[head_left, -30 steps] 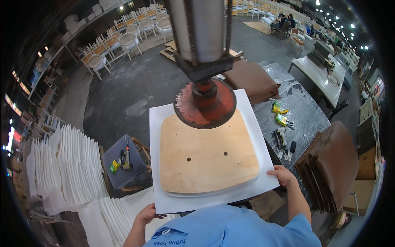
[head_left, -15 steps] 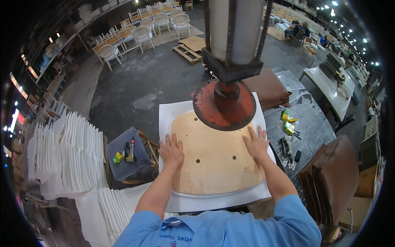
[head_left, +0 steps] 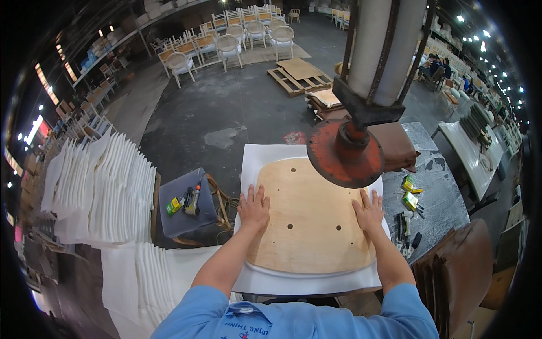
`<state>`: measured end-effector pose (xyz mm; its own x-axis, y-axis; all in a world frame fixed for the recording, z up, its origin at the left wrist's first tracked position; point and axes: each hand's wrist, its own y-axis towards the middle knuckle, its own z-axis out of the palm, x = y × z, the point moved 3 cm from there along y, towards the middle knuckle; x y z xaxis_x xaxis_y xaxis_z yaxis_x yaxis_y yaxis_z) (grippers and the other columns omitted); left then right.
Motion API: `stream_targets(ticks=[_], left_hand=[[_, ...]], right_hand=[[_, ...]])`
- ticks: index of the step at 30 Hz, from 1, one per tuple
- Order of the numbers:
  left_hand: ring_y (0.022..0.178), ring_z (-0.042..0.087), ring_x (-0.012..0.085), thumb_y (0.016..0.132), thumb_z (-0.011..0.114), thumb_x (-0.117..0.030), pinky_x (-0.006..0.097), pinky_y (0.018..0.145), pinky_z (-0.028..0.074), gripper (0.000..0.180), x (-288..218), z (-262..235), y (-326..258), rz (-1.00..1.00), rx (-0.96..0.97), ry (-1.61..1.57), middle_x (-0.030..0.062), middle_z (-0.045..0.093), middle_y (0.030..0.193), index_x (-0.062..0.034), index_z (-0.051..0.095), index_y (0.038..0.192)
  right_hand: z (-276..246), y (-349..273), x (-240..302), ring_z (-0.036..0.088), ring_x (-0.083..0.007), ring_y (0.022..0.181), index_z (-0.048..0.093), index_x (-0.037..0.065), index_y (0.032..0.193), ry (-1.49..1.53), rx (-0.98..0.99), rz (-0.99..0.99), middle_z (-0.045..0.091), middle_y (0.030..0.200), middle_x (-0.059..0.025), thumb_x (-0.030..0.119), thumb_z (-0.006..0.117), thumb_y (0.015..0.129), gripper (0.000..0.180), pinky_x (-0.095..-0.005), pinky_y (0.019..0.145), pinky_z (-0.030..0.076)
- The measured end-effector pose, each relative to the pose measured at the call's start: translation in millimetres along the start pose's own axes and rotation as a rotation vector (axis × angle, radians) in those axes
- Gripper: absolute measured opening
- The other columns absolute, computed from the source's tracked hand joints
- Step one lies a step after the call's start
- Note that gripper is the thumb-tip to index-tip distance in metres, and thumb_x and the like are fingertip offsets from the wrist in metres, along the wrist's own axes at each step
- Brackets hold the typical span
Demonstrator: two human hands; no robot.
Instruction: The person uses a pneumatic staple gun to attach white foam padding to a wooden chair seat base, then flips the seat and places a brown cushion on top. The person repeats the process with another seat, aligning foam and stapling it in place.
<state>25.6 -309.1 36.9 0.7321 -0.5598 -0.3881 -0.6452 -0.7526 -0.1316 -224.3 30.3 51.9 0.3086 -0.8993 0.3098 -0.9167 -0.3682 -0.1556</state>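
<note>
A pale plywood seat panel [head_left: 309, 206] with rounded corners and several drilled holes lies on white foam padding [head_left: 259, 282], whose edges stick out all round. My left hand [head_left: 254, 209] rests on the panel's left edge, fingers spread and pointing away from me. On the right edge lies my right hand [head_left: 368, 212], also flat with its fingers out. Neither hand grips anything. A round red press plate [head_left: 345, 153] on a vertical cylinder hangs over the panel's far right part and hides that corner.
Stacked white foam sheets [head_left: 99, 192] stand at left, beside a blue-grey stool [head_left: 183, 217] with tools. The right-hand table [head_left: 437, 169] carries yellow-green boxes, tools and folded brown leather [head_left: 395, 144]. More brown leather [head_left: 466, 265] hangs nearer me. Chairs [head_left: 228, 48] fill the back.
My view has swung left, so the whole scene sits further right and lower. Both hands stay flat on the panel's side edges, and the panel looks unmoved on the foam.
</note>
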Motion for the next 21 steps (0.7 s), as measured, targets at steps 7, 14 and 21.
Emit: stream_targets(ticks=[7,14,21], left_hand=[[0.169,0.023,0.0503,0.116,0.043,-0.056,0.068,0.133,0.023,0.065,-3.3,-4.0,-0.1,0.01,-0.015,-0.012,0.0078,0.026,0.188,-0.0368,0.035,0.178],[0.169,0.022,0.0518,0.116,0.043,-0.056,0.07,0.132,0.025,0.065,-1.4,-5.8,-3.7,-0.001,-0.019,0.006,0.0082,0.027,0.188,-0.0358,0.037,0.178],[0.168,0.024,0.052,0.116,0.043,-0.056,0.07,0.132,0.024,0.066,-1.2,-7.4,-5.3,-0.002,-0.036,-0.017,0.0086,0.027,0.188,-0.0352,0.037,0.177]], right_hand=[[0.7,-1.2,-4.8,0.018,-0.0518,0.171,0.042,0.04,0.175,0.017,-0.05,-0.03,0.023,0.187,-0.0188,0.075,0.054,0.105,0.079,-0.0816,0.126,0.024],[1.1,-3.3,0.5,0.02,-0.0501,0.17,0.043,0.04,0.174,0.012,-0.035,-0.016,0.025,0.186,-0.0179,0.075,0.055,0.105,0.078,-0.0787,0.127,0.026],[1.5,-0.5,-1.1,0.02,-0.0503,0.17,0.046,0.041,0.173,0.032,-0.042,-0.018,0.024,0.187,-0.017,0.071,0.054,0.107,0.073,-0.079,0.127,0.025]])
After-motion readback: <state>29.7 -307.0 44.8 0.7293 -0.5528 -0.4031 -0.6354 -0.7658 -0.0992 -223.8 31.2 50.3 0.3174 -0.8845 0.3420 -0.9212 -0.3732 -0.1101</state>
